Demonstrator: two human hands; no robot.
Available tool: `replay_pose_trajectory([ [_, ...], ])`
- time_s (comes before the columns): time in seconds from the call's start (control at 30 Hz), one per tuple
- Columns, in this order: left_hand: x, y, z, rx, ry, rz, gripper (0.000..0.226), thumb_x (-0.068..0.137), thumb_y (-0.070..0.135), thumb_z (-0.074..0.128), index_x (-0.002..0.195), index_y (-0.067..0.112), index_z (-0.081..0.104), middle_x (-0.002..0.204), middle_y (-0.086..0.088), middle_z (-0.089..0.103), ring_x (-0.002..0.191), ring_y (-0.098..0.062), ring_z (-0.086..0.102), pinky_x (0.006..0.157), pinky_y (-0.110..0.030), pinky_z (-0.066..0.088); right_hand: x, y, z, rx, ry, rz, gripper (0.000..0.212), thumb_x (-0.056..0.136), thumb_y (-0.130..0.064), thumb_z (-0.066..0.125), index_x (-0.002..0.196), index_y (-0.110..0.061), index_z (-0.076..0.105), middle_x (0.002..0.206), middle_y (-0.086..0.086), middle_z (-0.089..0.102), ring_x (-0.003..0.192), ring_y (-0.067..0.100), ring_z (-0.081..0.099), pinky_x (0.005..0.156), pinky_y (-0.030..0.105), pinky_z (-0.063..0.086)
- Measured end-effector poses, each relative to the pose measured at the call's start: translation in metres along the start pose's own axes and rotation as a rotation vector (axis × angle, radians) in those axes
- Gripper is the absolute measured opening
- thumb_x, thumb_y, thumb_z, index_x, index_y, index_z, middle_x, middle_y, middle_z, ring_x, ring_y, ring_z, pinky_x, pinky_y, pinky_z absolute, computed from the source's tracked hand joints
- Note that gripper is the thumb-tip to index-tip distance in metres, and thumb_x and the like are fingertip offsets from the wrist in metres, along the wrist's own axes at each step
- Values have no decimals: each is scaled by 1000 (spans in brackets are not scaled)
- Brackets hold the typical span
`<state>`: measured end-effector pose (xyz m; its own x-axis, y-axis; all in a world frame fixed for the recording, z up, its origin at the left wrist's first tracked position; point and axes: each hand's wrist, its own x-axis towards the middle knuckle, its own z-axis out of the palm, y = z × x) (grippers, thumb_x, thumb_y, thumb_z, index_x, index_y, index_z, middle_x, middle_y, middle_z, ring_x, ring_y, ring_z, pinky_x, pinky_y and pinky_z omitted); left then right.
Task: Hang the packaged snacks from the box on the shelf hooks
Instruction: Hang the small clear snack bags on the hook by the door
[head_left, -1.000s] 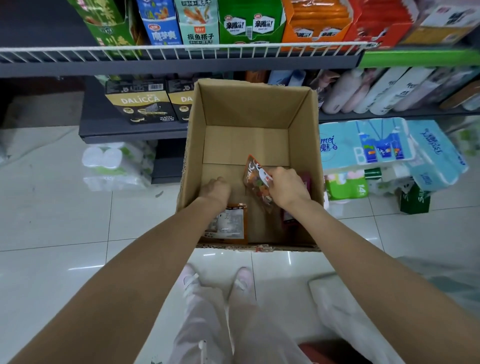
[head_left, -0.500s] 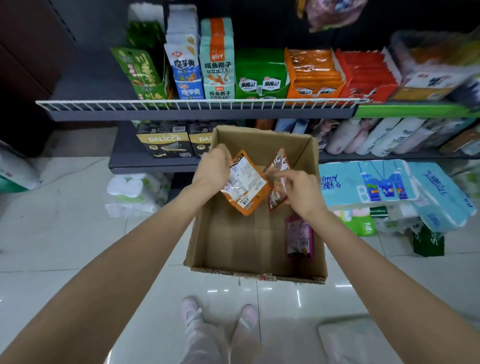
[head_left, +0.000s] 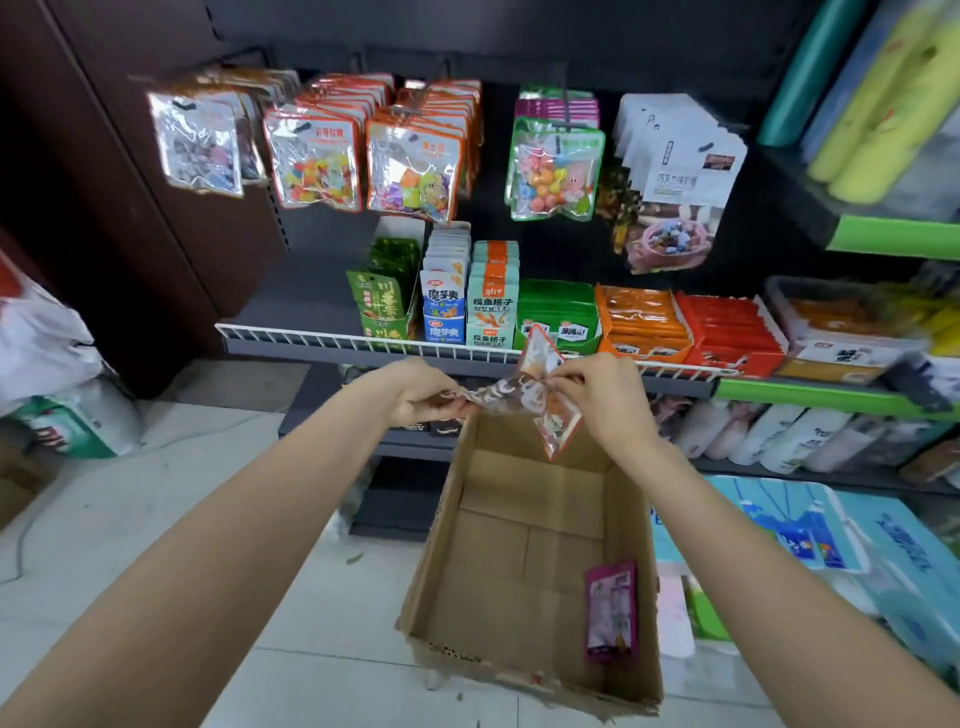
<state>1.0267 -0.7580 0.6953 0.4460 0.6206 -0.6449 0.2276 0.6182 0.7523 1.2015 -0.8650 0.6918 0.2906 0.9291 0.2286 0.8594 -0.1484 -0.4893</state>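
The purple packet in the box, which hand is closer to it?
Right. The right hand is above the purple packet, over the box's right side; the left hand is up beyond its left wall, farther off.

Both bare forearms reach forward and upward, meeting in front of the person. The left hand (head_left: 421, 391) has its fingers curled, pinching something thin. The right hand (head_left: 605, 395) is just beside it, knuckles up, fingertips (head_left: 558, 382) also closed in a pinching grip.
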Motion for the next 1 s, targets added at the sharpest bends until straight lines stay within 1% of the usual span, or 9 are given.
replay_pose_trajectory([
  [0.1,-7,13,-25,-111,11,20,20,98,-7,31,92,-12,49,90,-23,56,61,-20,66,43,-13,50,17,-18,-5,6,6,-19,14,87,-15,65,95,-10,76,89,4,74,75,10,58,66,19,36],
  [0.37,-13,33,-107,-385,54,85,24,100,-2,24,106,-7,47,92,-21,53,45,-19,63,40,-15,48,64,-91,24,-18,-43,-128,7,86,-14,65,84,-14,72,85,2,70,82,16,62,72,28,45],
  [0.47,-15,47,-140,-177,212,291,13,97,6,48,103,6,58,105,-17,62,67,-19,65,53,-20,55,86,-125,43,3,-22,-101,10,89,-12,61,82,-10,69,87,4,70,78,16,61,71,30,47],
  [0.53,-21,62,-162,80,309,444,14,94,34,54,100,25,63,117,-2,62,83,-15,62,76,-28,52,103,-150,56,-13,-33,-82,11,88,-12,60,81,-9,68,87,5,69,73,16,58,64,29,42],
  [0.63,-22,83,-207,348,332,560,52,80,70,50,107,28,65,112,10,56,109,-11,52,96,-33,35,132,-189,71,-8,-42,-43,12,88,-13,61,81,-9,69,89,6,69,79,19,61,66,28,44],
  [0.7,-17,96,-241,701,450,693,64,65,83,49,87,28,70,102,7,66,104,-15,58,94,-39,40,151,-214,80,3,-41,-33,13,88,-12,60,80,-10,69,87,7,70,73,17,62,62,24,42],
  [0.8,-11,121,-281,842,522,860,39,77,57,63,66,19,61,78,-5,65,73,-16,56,71,-33,41,175,-251,92,46,-24,-41,14,89,-12,60,77,-11,67,92,6,69,72,16,63,61,16,38],
  [0.9,-7,145,-307,669,529,951,9,85,22,66,92,18,61,79,-6,64,73,-17,58,66,-29,42,197,-282,105,76,46,-66,16,90,-12,58,82,-9,71,94,4,71,90,19,64,68,16,33],
  [1.0,0,160,-335,430,579,1040,38,86,8,61,116,28,50,88,4,66,76,-9,64,68,-21,52,213,-299,110,102,142,-71,20,91,-7,53,89,-6,73,93,6,72,87,21,63,66,22,35],
])
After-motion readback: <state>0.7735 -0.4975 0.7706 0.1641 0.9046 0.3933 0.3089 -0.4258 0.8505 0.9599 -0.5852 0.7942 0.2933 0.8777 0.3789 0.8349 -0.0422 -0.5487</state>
